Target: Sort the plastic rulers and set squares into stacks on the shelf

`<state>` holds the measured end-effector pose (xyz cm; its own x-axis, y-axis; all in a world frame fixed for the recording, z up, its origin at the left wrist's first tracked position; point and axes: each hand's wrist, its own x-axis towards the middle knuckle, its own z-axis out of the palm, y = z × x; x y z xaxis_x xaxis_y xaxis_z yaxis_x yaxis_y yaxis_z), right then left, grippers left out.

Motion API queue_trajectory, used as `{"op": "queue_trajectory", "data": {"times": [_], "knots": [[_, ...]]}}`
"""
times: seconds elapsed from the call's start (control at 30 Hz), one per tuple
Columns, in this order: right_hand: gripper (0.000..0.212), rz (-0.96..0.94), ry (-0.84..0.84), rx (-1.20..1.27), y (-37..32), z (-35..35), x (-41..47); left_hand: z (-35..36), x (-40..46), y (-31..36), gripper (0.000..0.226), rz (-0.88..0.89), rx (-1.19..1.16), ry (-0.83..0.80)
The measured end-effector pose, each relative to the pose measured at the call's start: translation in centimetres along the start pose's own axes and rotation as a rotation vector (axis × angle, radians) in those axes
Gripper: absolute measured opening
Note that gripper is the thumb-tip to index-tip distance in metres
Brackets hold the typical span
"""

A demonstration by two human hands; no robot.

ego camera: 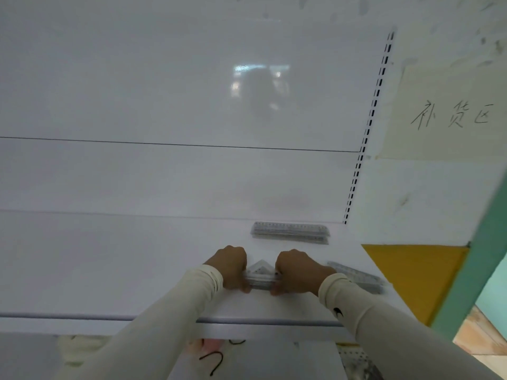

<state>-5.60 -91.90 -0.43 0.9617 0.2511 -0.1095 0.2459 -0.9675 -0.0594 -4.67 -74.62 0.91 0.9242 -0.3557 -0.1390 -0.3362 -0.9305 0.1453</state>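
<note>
The set squares [260,272] sit as a small clear stack on the white shelf [109,270], near its front edge, held between both hands. They look thin, light and stiff, with slick faces, so loose ones would likely slide off each other; a hold on the two short ends, squeezing inward, seems the best way to keep the edges lined up, and bending them hard could snap them. The left hand [230,266] grips the stack's left end with fingers curled down around it, thumb low at the front. The right hand [295,270] does the same at the right end, fingers bunched close together. How far the fingertips wrap under the stack cannot be told. Behind, near the back wall, lies a stack of rulers [290,233], well apart from the hands. More rulers [356,275] lie just beside the right wrist, angled toward the shelf's right edge
</note>
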Motion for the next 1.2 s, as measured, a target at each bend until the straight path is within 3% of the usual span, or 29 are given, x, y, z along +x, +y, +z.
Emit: {"op": "queue_trajectory", "data": {"times": [0.3, 0.43, 0.53, 0.7, 0.9, 0.97, 1.07, 1.2], "knots": [[0.031, 0.039, -0.041, 0.021, -0.4, 0.0, -0.1, -0.3, -0.1, -0.1, 0.042, 0.013, 0.006, -0.008], [0.055, 0.038, -0.055, 0.016, 0.3, -0.6, -0.6, -0.8, 0.0, -0.3, 0.045, 0.008, 0.023, -0.069], [0.071, 0.030, -0.022, 0.069, 2.3, -2.9, -1.8, -1.6, 0.0, 0.3, 0.064, 0.015, 0.020, -0.039], [0.062, 0.089, 0.075, 0.058, 8.1, -6.0, -4.7, -2.2, 0.8, 5.1, 0.067, 0.121, -0.089, 0.064], [0.083, 0.161, -0.109, 0.113, 15.0, -4.4, -8.1, -0.6, 2.2, 13.1, 0.071, 0.138, -0.062, -0.031], [0.078, 0.149, -0.159, 0.102, 16.2, -3.3, -8.5, 0.0, 2.6, 15.1, 0.073, 0.099, -0.022, -0.078], [0.039, 0.092, -0.159, 0.073, 17.0, -1.8, -8.4, 0.7, 3.4, 17.0, 0.071, 0.028, 0.022, -0.097], [0.033, -0.001, -0.105, 0.057, 17.2, -1.2, -7.8, 1.0, 4.3, 17.7, 0.068, -0.052, 0.050, -0.069]]}}
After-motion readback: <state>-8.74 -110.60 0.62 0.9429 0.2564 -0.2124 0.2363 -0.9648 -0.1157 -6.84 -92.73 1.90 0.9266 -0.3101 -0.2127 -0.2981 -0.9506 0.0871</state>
